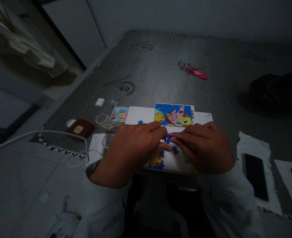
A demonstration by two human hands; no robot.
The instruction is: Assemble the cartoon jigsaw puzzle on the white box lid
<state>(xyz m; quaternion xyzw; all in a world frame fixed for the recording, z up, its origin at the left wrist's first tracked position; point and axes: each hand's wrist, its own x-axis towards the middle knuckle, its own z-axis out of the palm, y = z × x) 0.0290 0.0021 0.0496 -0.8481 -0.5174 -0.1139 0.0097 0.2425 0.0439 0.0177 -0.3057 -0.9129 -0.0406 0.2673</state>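
Both my hands meet over a white board [175, 163] that bears blue jigsaw puzzle pieces [175, 150]. My left hand [136, 148] is closed, its index finger curled and its thumb stretched beneath; what it holds, if anything, is hidden. With thumb and fingers pinched together, my right hand [205, 145] grips a small jigsaw piece at the left hand's fingertips. A partly joined section with a yellow figure [156, 160] lies below my left thumb. Beyond my hands lies a colourful cartoon picture card [174, 114]. My right hand hides some of the pieces.
Left of the board are a clear jar [106, 122] lying with small bits inside, a clear lid [114, 102], a brown case [80, 129] and a white cable [61, 131]. A phone [255, 177] rests on tissue at right. A red wrapper [194, 71] lies farther back.
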